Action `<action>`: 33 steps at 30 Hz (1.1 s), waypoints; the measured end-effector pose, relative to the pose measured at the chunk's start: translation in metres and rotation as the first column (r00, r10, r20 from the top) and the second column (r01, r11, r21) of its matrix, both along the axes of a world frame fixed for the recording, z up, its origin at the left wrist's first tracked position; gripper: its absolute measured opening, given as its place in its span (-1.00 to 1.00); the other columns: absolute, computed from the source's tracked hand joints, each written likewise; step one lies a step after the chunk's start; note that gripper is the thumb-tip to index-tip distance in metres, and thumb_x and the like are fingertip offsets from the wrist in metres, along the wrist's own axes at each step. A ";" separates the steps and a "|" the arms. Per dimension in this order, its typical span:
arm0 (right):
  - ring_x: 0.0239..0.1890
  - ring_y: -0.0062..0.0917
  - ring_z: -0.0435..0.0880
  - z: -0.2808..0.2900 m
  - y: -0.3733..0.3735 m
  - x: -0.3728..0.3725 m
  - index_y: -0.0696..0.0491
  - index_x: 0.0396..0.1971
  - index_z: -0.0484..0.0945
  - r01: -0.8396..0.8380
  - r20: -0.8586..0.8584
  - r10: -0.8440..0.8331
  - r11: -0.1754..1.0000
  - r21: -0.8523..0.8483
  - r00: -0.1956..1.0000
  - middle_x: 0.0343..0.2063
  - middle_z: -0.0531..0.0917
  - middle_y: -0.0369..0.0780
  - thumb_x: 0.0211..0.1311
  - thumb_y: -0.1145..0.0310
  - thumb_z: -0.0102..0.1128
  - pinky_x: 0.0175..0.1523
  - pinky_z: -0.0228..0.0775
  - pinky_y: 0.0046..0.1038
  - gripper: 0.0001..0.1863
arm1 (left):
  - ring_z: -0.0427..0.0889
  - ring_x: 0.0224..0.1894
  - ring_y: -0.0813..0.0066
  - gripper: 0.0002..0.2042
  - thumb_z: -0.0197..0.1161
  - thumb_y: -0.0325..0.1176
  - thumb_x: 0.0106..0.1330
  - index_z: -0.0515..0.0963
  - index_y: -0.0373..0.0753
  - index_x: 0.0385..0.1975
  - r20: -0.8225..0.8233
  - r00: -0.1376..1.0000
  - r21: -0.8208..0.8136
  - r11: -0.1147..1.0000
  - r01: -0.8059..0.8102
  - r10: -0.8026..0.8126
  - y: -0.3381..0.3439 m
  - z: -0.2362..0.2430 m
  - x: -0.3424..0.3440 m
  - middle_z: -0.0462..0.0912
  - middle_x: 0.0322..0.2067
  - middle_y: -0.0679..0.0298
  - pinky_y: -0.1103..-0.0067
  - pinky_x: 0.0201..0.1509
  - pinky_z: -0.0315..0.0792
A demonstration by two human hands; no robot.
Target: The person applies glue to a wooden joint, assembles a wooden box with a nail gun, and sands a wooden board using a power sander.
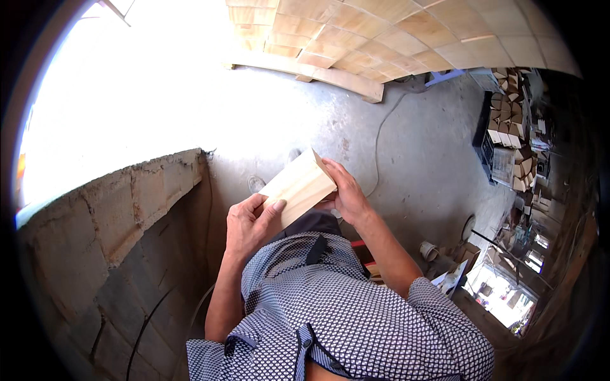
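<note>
A pale, smooth wooden block (298, 187) with visible grain is held in front of my waist, tilted so that its far end points up and to the right. My left hand (249, 222) grips its near left end, the thumb lying on the broad top face. At the far right end, my right hand (346, 190) is wrapped round the block's edge. Some of the right fingers are hidden beneath or behind the wood.
A tall stack of wooden blocks (356, 32) stands ahead on a timber skid (318, 75). A rough block wall (114, 216) rises at my left. A cable (379, 136) crosses the concrete floor. Crates of wood pieces (506, 120) line the right, near a bucket (429, 251).
</note>
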State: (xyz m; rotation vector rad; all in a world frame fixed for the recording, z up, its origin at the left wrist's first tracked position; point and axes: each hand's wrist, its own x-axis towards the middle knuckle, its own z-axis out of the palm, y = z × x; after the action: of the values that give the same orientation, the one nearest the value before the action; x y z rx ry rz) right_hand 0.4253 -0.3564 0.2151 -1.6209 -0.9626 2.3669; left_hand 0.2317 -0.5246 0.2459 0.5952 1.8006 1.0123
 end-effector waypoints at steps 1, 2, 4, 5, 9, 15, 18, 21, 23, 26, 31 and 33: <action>0.08 -0.14 0.70 -0.002 0.007 -0.003 0.00 0.54 0.18 -0.007 0.017 0.007 1.000 0.006 1.000 0.28 0.45 -0.04 0.62 -0.01 -0.03 -0.09 0.77 -0.11 -0.34 | 0.45 -0.52 0.73 -0.55 0.47 -0.05 0.39 0.64 -0.43 -0.41 0.003 1.000 -0.007 1.000 -0.012 0.012 0.005 -0.002 -0.003 0.51 -0.64 0.40 0.58 -0.46 0.37; 0.08 -0.14 0.70 -0.005 0.014 -0.007 0.00 0.54 0.18 -0.033 0.016 0.033 0.999 -0.012 0.999 0.28 0.45 -0.04 0.62 -0.01 -0.03 -0.09 0.77 -0.11 -0.34 | 0.45 -0.51 0.74 -0.55 0.47 -0.05 0.39 0.64 -0.42 -0.41 -0.006 1.000 -0.010 1.000 -0.008 0.008 0.010 -0.005 -0.007 0.51 -0.64 0.41 0.59 -0.46 0.36; -0.01 -0.13 0.74 -0.009 0.028 -0.016 -0.02 0.53 0.19 -0.042 0.053 0.044 0.999 -0.031 0.998 0.25 0.48 -0.03 0.62 -0.01 -0.02 -0.11 0.77 -0.10 -0.36 | 0.44 -0.51 0.75 -0.56 0.47 -0.05 0.39 0.64 -0.41 -0.41 -0.017 0.999 -0.028 0.999 -0.028 0.028 0.016 -0.009 -0.011 0.51 -0.63 0.43 0.60 -0.45 0.35; -0.04 -0.15 0.75 -0.011 0.035 -0.022 -0.02 0.53 0.19 -0.066 0.062 0.069 0.997 -0.044 0.996 0.23 0.49 -0.03 0.63 -0.01 -0.02 -0.12 0.77 -0.09 -0.36 | 0.44 -0.50 0.75 -0.56 0.48 -0.06 0.39 0.64 -0.41 -0.42 0.017 0.998 -0.037 0.997 -0.061 0.062 0.020 -0.011 -0.013 0.51 -0.62 0.44 0.61 -0.45 0.35; -0.13 -0.17 0.80 -0.008 0.067 -0.043 -0.01 0.49 0.23 -0.172 0.092 0.172 0.985 -0.012 0.981 0.16 0.54 -0.02 0.63 -0.01 0.01 -0.17 0.79 -0.14 -0.38 | 0.45 -0.48 0.76 -0.59 0.48 -0.07 0.40 0.65 -0.38 -0.40 0.123 0.977 -0.052 0.984 -0.168 0.173 0.035 -0.018 -0.021 0.54 -0.59 0.46 0.63 -0.42 0.36; -0.21 -0.17 0.83 -0.003 0.107 -0.069 0.04 0.42 0.30 -0.319 0.152 0.316 0.948 0.001 0.937 -0.04 0.66 -0.04 0.64 0.00 0.02 -0.20 0.79 -0.20 -0.43 | 0.47 -0.46 0.72 -0.60 0.49 -0.09 0.38 0.70 -0.41 -0.34 0.211 0.937 -0.095 0.960 -0.265 0.280 0.059 -0.024 -0.033 0.56 -0.58 0.40 0.60 -0.38 0.40; -0.20 -0.18 0.83 -0.006 0.119 -0.079 0.05 0.40 0.32 -0.356 0.172 0.353 0.934 -0.014 0.919 -0.07 0.68 -0.03 0.64 0.00 0.00 -0.19 0.79 -0.20 -0.44 | 0.49 -0.47 0.71 -0.61 0.48 -0.10 0.38 0.71 -0.41 -0.33 0.203 0.933 -0.121 0.953 -0.277 0.297 0.070 -0.025 -0.037 0.57 -0.58 0.39 0.59 -0.38 0.41; -0.20 -0.18 0.83 -0.011 0.128 -0.087 0.07 0.39 0.33 -0.394 0.171 0.395 0.918 -0.040 0.903 -0.06 0.68 -0.02 0.64 -0.02 -0.02 -0.17 0.78 -0.20 -0.43 | 0.50 -0.48 0.69 -0.59 0.46 -0.08 0.37 0.71 -0.42 -0.33 0.154 0.938 -0.159 0.945 -0.287 0.311 0.076 -0.022 -0.039 0.59 -0.59 0.35 0.58 -0.38 0.42; -0.20 -0.18 0.83 -0.014 0.132 -0.091 0.08 0.38 0.34 -0.426 0.163 0.428 0.903 -0.054 0.889 -0.06 0.68 -0.02 0.64 -0.03 -0.03 -0.15 0.78 -0.20 -0.43 | 0.54 -0.49 0.65 -0.56 0.45 -0.03 0.36 0.73 -0.42 -0.32 0.105 0.949 -0.202 0.941 -0.273 0.298 0.078 -0.021 -0.040 0.62 -0.59 0.31 0.55 -0.36 0.45; -0.20 -0.18 0.83 -0.019 0.137 -0.097 0.09 0.37 0.35 -0.467 0.163 0.473 0.881 -0.073 0.866 -0.07 0.68 -0.02 0.64 -0.06 -0.05 -0.13 0.77 -0.19 -0.41 | 0.59 -0.48 0.60 -0.53 0.44 0.01 0.35 0.74 -0.42 -0.29 0.112 0.932 -0.215 0.924 -0.316 0.345 0.081 -0.020 -0.038 0.66 -0.58 0.24 0.52 -0.34 0.48; -0.19 -0.20 0.83 -0.027 0.143 -0.105 0.11 0.36 0.37 -0.530 0.148 0.535 0.844 -0.076 0.832 -0.07 0.69 -0.03 0.63 -0.06 -0.05 -0.12 0.76 -0.18 -0.41 | 0.63 -0.48 0.57 -0.53 0.44 0.02 0.35 0.75 -0.41 -0.27 0.066 0.918 -0.238 0.899 -0.366 0.391 0.078 -0.021 -0.028 0.69 -0.56 0.21 0.51 -0.32 0.51; -0.19 -0.21 0.82 -0.030 0.144 -0.109 0.11 0.35 0.39 -0.559 0.130 0.565 0.825 -0.084 0.814 -0.07 0.68 -0.03 0.63 -0.05 -0.05 -0.13 0.76 -0.18 -0.42 | 0.63 -0.48 0.57 -0.53 0.44 0.02 0.35 0.75 -0.41 -0.26 0.037 0.909 -0.244 0.885 -0.396 0.416 0.075 -0.020 -0.021 0.68 -0.57 0.20 0.51 -0.31 0.51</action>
State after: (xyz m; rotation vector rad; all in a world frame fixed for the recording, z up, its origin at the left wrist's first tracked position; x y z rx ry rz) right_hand 0.3166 -0.2124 0.1853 -1.7321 -1.6354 2.6529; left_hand 0.2111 -0.4499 0.2254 0.0213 1.9726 1.0616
